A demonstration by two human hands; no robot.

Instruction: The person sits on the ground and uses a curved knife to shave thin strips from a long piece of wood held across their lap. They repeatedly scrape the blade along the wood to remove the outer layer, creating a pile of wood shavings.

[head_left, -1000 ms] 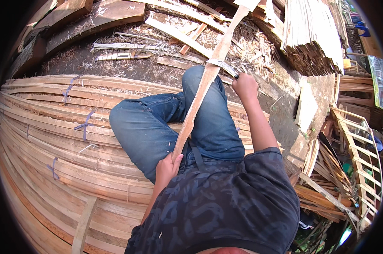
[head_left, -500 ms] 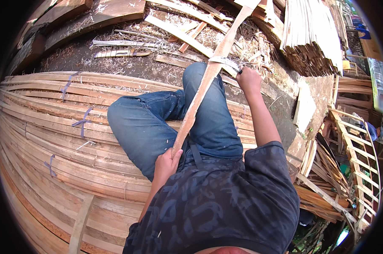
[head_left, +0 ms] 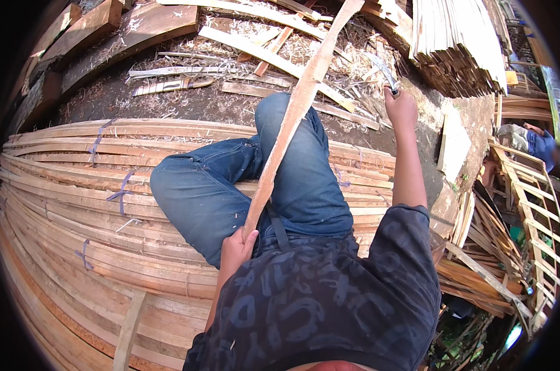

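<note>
My left hand (head_left: 237,247) is closed around the near end of a long, rough-edged wooden slat (head_left: 296,112). The slat slants away from my lap, across my raised knee, to the top of the view. My right hand (head_left: 402,111) is closed on the dark handle of a knife (head_left: 379,68), held out to the right of the slat. Its pale, slightly curved blade points up and left, apart from the wood. My legs in blue jeans (head_left: 196,185) are bent under the slat.
Bundles of wooden strips (head_left: 63,185) tied with purple bands lie beneath and left of me. Shavings and offcuts (head_left: 255,46) litter the ground ahead. A stack of thin boards (head_left: 456,52) stands far right, near a wooden ladder (head_left: 530,216). Another person (head_left: 540,145) is at the right edge.
My right hand has swung the knife outward to the right, off the slat where the blade lay across it. The left hand keeps its grip on the slat, which has shifted slightly left.
</note>
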